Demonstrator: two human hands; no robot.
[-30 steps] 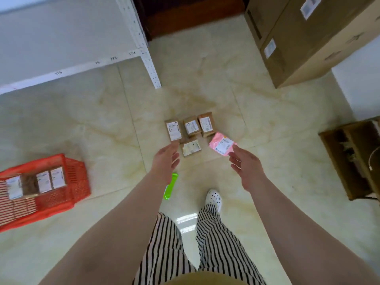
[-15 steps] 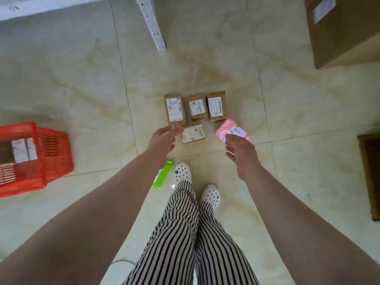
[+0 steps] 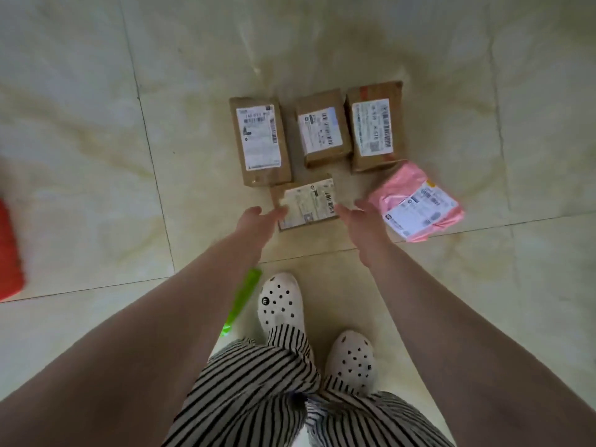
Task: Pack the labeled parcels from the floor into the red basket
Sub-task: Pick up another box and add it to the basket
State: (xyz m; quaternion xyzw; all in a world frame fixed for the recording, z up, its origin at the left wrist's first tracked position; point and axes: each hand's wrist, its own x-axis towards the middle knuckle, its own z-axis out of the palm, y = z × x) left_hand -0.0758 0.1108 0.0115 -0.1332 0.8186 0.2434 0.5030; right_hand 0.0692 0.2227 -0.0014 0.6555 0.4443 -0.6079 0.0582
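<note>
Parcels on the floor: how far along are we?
Done: cannot tell; only the red basket's edge shows. In hand: nothing; left hand and right hand flank the small flat parcel, open. Left: it, three brown parcels and the pink parcel.

Bare floor beyond close-packed parcels.

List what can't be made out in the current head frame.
- Red plastic basket: cut off by the left edge and blurred; its contents are out of view.
- Printed white shipping labels, e.g. on the left brown cardboard parcel: text too small and blurred to read.
- Small flat brown parcel: near corners covered by the left hand and right hand; contact unclear.
- Green plastic strip: lower end hidden behind the left forearm.
</note>
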